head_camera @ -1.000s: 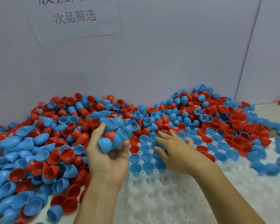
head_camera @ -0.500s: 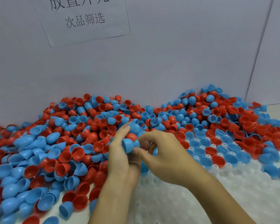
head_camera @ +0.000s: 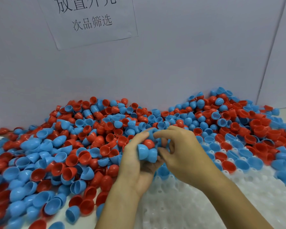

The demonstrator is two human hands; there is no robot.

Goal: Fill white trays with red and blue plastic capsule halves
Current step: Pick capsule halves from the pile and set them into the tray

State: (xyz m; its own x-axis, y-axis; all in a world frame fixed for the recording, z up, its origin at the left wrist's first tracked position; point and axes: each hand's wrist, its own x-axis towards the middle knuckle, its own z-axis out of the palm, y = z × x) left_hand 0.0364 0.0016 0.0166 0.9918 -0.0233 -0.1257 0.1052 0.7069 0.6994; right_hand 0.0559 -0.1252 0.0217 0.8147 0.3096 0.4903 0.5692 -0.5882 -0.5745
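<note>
Judging by the tray [head_camera: 180,210], most pockets lay bare; only its far rows held halves, with a big pile [head_camera: 59,154] left. The left hand [head_camera: 137,164] cupped a blue-and-red handful [head_camera: 146,150], while the right hand [head_camera: 180,152] pinched one from it.

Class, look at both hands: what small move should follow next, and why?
Probably the right hand lifts one blue half from the handful that the left hand holds and sets it in an empty pocket of the white tray; its fingers already pinch there, and many pockets sit unfilled.
</note>
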